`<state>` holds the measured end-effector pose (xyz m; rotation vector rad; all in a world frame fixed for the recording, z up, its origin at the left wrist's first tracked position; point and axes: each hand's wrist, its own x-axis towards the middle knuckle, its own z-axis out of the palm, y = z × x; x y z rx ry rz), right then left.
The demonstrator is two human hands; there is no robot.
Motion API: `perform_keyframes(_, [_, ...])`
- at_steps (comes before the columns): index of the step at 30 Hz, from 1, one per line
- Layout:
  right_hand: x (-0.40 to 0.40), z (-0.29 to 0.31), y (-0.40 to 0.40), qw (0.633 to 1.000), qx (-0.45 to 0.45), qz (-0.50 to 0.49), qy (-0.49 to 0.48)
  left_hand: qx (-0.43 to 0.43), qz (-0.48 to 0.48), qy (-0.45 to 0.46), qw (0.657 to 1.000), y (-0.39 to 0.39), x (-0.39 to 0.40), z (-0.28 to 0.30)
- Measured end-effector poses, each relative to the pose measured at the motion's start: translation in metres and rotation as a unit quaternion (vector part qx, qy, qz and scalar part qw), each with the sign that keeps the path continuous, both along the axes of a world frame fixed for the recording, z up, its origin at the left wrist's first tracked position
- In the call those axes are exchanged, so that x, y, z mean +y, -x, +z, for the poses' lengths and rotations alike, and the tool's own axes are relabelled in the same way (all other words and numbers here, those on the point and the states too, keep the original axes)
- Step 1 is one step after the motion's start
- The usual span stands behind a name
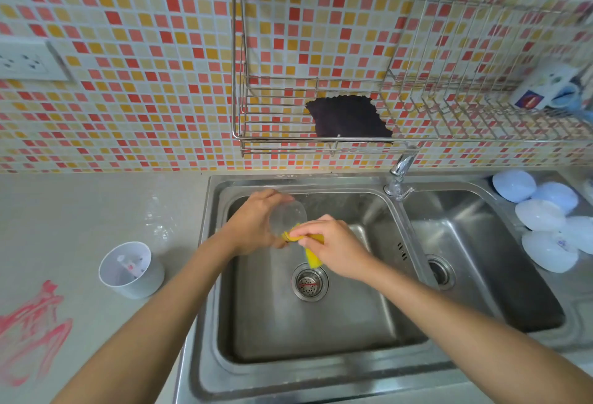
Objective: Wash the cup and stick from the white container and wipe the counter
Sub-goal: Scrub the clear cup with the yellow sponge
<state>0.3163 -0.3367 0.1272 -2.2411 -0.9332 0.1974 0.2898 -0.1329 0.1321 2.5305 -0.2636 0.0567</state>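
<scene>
— Over the left sink basin (321, 333): which hand has the cup?

— The left hand (256, 222), fingers closed around the clear cup (287, 214), tipped on its side with its mouth toward the right hand (333, 248).

— And the right?

— Clamped on a folded yellow sponge (309, 251), touching the cup's rim, just beside the left grip.

— The stick?

— Apparently in the white container (131, 270), on the counter (80, 211) well left of both hands, nearer the left. Red smears (32, 330) lie beyond it.
</scene>
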Motion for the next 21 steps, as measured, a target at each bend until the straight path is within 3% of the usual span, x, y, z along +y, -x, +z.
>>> perform_keyframes(2, [-0.006, 0.002, -0.008, 0.998, -0.048, 0.032, 0.016, 0.011, 0.001, -0.001, 1.0, 0.004, 0.0, -0.002])
perform_keyframes(4, [-0.012, 0.002, -0.019, 0.984, -0.17, 0.049, 0.031, 0.02, -0.004, 0.0, 1.0, 0.005, -0.003, 0.0])
perform_keyframes(6, [-0.011, 0.001, -0.018, 0.971, -0.235, 0.032, 0.025, 0.02, 0.0, 0.019, 1.0, 0.005, -0.005, 0.005])
perform_keyframes(8, [-0.005, 0.0, -0.008, 0.975, -0.223, 0.018, -0.002, 0.019, 0.006, 0.031, 0.999, 0.003, -0.003, 0.01])
perform_keyframes(12, [-0.003, 0.002, 0.001, 0.997, -0.076, 0.015, -0.009, 0.019, 0.0, 0.011, 1.0, 0.003, 0.0, 0.01])
perform_keyframes(15, [-0.011, 0.007, -0.011, 0.982, -0.179, 0.052, 0.026, 0.025, -0.002, 0.022, 0.999, 0.007, -0.006, 0.008])
perform_keyframes(18, [-0.014, 0.005, -0.014, 0.961, -0.273, 0.027, 0.043, 0.019, -0.003, 0.039, 0.999, 0.006, -0.011, 0.011])
perform_keyframes(21, [-0.011, -0.003, 0.005, 0.978, -0.206, 0.012, 0.005, 0.017, -0.013, 0.024, 0.999, 0.004, -0.009, 0.015])
